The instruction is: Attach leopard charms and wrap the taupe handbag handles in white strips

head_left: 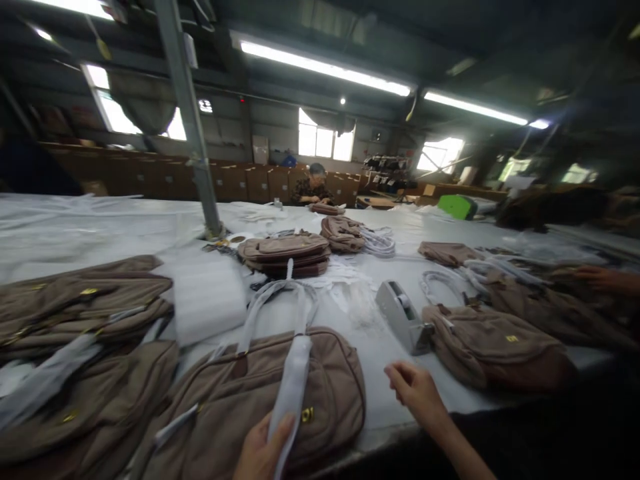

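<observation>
A brown fabric handbag (330, 373) with a small gold-coloured emblem lies on the table in front of me. Its handles are covered in white wrapping. My left hand (267, 443) is closed around a white-wrapped strap (295, 373) that runs up across the bag's front. To the right of the bag, my right hand (415, 393) hovers over the table edge with its fingers curled together. Anything between those fingertips is too small to make out. Just beyond that hand stands a grey tape dispenser (400, 313), not touched by it.
More brown bags (90, 300) lie at the left, with a stack of bags (285, 250) farther back. Another bag (500, 340) sits right of the dispenser, near a co-worker's hand (607, 279). A metal post (193, 120) rises from the table. White foam sheet (207, 300) lies left of centre.
</observation>
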A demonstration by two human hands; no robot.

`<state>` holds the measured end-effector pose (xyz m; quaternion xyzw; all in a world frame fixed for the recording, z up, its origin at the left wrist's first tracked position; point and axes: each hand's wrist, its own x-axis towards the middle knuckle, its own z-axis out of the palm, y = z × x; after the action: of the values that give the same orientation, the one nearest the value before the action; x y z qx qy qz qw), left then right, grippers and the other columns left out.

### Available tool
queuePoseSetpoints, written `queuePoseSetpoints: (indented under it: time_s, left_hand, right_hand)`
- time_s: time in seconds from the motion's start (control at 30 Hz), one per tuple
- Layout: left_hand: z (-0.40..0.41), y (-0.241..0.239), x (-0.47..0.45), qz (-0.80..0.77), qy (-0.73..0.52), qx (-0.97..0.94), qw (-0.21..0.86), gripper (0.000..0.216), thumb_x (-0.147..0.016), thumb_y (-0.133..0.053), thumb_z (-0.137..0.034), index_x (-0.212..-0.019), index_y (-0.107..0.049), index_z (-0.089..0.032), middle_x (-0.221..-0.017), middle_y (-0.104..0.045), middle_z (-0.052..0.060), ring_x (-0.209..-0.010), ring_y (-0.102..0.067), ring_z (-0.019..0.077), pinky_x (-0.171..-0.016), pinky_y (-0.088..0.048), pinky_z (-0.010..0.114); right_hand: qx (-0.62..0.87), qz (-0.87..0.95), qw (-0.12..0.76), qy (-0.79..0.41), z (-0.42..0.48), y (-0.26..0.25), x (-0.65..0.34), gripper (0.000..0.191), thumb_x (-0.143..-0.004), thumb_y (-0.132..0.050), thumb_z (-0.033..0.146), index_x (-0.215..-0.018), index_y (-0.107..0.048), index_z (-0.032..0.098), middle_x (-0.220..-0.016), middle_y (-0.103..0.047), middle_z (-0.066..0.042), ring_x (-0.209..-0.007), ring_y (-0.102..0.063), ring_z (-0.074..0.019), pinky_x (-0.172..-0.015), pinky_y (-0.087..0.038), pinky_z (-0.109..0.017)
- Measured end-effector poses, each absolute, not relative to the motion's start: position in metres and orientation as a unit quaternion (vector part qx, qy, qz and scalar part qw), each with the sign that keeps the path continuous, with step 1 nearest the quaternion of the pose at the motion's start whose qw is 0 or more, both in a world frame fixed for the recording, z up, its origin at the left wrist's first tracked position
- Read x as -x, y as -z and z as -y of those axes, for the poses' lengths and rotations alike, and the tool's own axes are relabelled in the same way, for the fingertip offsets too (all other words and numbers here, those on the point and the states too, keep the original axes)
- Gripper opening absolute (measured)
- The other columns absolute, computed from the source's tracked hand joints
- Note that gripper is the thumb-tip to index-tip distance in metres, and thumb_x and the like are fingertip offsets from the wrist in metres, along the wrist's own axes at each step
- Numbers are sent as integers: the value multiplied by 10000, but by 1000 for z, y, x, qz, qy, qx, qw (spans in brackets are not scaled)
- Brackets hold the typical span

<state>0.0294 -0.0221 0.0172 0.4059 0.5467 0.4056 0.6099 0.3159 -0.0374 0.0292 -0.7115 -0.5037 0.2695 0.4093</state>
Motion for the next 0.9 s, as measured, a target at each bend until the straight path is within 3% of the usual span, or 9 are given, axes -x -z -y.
queuePoseSetpoints:
  time_s: [0.1, 0.2, 0.4, 0.6, 0.77, 0.9]
  left_hand:
    - [19, -4, -28, -518, -424, -395, 629, 498, -591, -696, -574, -766, -683, -108, -500, -561, 10, -580, -550, 187, -518, -444, 243]
    - [17, 4, -26, -483, -420, -412, 648, 506, -630, -692, -537, -867, -675, -90, -667, -648, 54, -675, -584, 200, -625, -475, 259]
    - [18, 5, -30, -459, -442, -411, 652, 543, -676, -647, -550, -948, -660, -80, -754, -681, 80, -778, -611, 246, -728, -487, 310]
    - [20, 7, -29, -467, -440, -417, 644, 545, -663, -655, -550, -955, -661, -90, -785, -692, 85, -812, -621, 262, -757, -488, 319]
    - [17, 10, -29, -474, -444, -447, 615, 525, -703, -602, -567, -945, -671, -107, -794, -689, 74, -809, -611, 249, -775, -470, 310]
    - [12, 13, -31, -465, -452, -431, 627, 494, -736, -577, -555, -914, -668, -104, -725, -658, 51, -723, -586, 205, -688, -463, 267]
  right_hand:
    - [581, 581, 398, -408, 41, -55, -246, 335, -828, -512, 442, -735, -625, 141, -543, -514, 24, -475, -447, -91, -453, -337, -189]
    - [517, 615, 373, -465, 35, -64, -197, 315, -827, -530, 407, -734, -643, 128, -548, -530, 21, -473, -438, -78, -446, -318, -179]
    - [578, 651, 311, -380, 9, -46, -172, 259, -755, -559, 272, -581, -673, 117, -505, -569, 10, -480, -455, -86, -454, -282, -189]
    - [632, 627, 278, -362, 5, -43, -170, 259, -711, -585, 292, -542, -683, 123, -491, -592, 2, -476, -474, -98, -455, -278, -199]
    - [639, 617, 285, -362, 5, -38, -168, 266, -712, -577, 295, -541, -669, 114, -504, -601, -11, -489, -497, -106, -456, -289, -199]
    - [623, 602, 317, -387, 6, -29, -169, 275, -722, -562, 319, -542, -627, 122, -506, -587, -11, -481, -510, -108, -447, -313, -197]
